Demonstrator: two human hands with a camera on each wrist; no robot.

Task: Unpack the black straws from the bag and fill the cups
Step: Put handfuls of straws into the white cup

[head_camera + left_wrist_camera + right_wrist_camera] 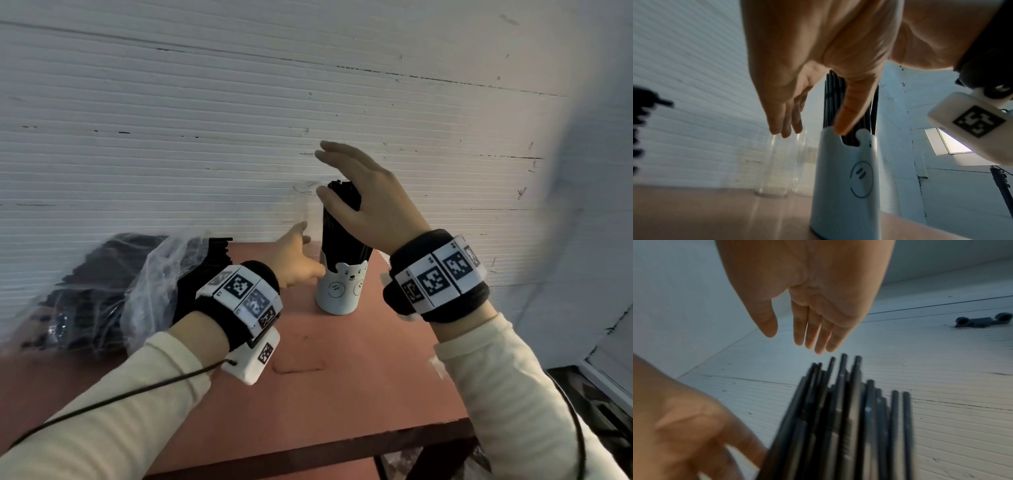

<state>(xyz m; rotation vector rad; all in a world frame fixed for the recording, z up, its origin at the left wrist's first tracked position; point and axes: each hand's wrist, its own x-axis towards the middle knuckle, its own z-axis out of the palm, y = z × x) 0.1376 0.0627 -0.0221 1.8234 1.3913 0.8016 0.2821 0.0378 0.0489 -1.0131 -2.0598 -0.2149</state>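
Observation:
A white bear-face cup (339, 291) stands on the reddish table (359, 377), packed with upright black straws (342, 236). My right hand (325, 174) hovers open over the straw tops, fingers straight, thumb in front of them; in the right wrist view that hand (789, 340) is clear of the straws (849, 418). My left hand (308, 250) is open beside the cup's left side. In the left wrist view its thumb (846, 120) touches the straws at the rim of the cup (846, 178). A clear plastic bag (113, 284) of black straws lies at the left.
An empty clear glass cup (305, 205) stands just behind and left of the bear cup, against the white ribbed wall (239, 102); it also shows as the glass cup (777, 165) below my left fingers. The table's right edge (428, 325) lies close to the bear cup.

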